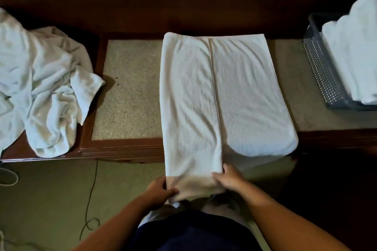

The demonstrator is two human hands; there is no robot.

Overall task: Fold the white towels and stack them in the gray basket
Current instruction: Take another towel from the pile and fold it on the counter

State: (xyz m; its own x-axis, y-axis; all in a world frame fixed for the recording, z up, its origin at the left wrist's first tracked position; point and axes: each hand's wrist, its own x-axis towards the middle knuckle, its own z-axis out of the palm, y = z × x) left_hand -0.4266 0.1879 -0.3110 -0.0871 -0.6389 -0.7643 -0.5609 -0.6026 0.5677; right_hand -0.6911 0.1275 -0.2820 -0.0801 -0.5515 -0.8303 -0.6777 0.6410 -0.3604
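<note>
Left hand (161, 189) and right hand (228, 182) curled, pinching near hem of long terry towel (234, 91); crumpled pile (40, 87) at 9 o'clock, perforated gray basket (320, 71) at 3 o'clock.

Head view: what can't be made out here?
Head view only.
Gray basket: right side cut off by the frame edge, so its folded towels cannot be counted.
Crumpled towel pile: left part off frame; number of towels unknowable.
Spread towel: near end hidden by left hand and right hand gripping it.
</note>
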